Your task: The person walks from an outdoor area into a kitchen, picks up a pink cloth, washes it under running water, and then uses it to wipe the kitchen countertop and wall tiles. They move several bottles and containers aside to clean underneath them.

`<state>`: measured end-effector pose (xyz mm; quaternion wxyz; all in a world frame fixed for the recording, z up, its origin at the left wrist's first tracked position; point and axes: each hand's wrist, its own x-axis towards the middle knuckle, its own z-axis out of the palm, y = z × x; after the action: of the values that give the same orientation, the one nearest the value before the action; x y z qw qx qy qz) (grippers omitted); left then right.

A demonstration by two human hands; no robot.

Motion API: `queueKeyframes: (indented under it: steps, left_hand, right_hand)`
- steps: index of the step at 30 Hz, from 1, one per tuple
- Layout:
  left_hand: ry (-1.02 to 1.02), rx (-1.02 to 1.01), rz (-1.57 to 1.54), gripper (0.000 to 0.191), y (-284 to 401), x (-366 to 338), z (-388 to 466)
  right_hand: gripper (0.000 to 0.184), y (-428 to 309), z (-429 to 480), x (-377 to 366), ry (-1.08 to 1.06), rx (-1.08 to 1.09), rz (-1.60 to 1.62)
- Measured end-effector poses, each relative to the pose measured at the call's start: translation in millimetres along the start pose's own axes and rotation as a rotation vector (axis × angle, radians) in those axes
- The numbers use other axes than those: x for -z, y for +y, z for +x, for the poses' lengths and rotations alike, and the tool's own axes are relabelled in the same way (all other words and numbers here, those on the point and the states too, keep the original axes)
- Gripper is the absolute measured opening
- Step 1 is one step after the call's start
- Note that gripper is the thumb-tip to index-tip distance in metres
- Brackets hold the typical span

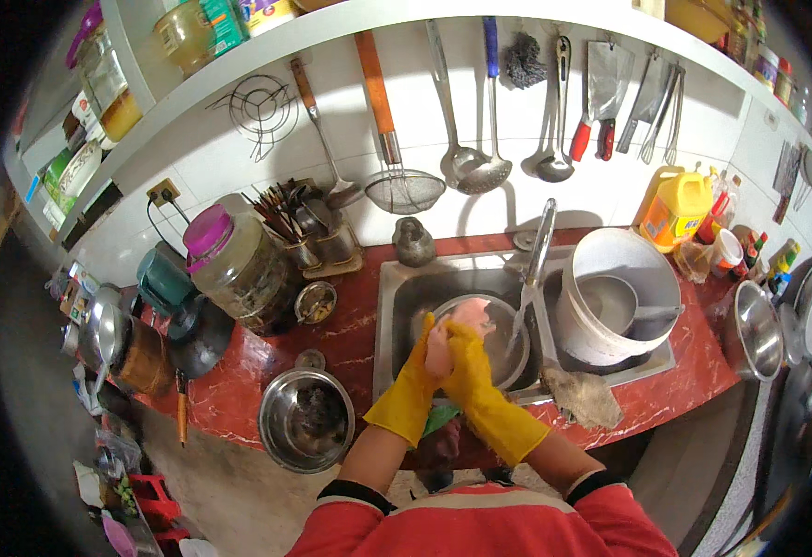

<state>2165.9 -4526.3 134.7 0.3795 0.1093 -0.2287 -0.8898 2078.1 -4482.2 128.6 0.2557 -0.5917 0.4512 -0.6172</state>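
Observation:
Both my hands wear yellow rubber gloves and meet over the left bowl of a stainless-steel double sink [386,327]. My left hand [411,386] and my right hand [472,365] grip a pale pink piece of raw meat [438,354] between them. Just beyond my fingers, more pink meat [472,313] shows in a round metal basin [525,355] inside the sink; whether it joins the held piece I cannot tell. Water [517,327] streams from the tilted faucet [539,240] into the basin's right side.
A white bucket [576,327] holding a saucepan [606,306] stands over the right sink bowl. A cloth [583,397] drapes the front edge. Left lies a steel bowl [273,418] with dark contents, near a big lidded jar [245,278]. Ladles and cleavers [608,80] hang above.

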Motion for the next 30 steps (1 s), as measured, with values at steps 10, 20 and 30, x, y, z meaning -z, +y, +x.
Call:
queueKeyframes:
  steps: [10, 20, 30]
  left_hand:
    - [0.095, -0.168, -0.022, 0.036, -10.8, 20.5, 14.1]
    - [0.353, -0.316, -0.025, 0.032, -27.3, 94.3, 38.2]
    - [0.465, -0.277, 0.408, 0.029, -59.0, 81.6, 81.5]
  right_hand:
    - [0.044, -6.4, 6.5, 66.3, -0.16, -0.657, 0.764]
    - [0.088, -29.4, 31.9, 60.7, -0.208, -0.498, 0.508]
    - [0.025, 93.2, 35.4, 66.8, 0.025, -0.519, 0.596]
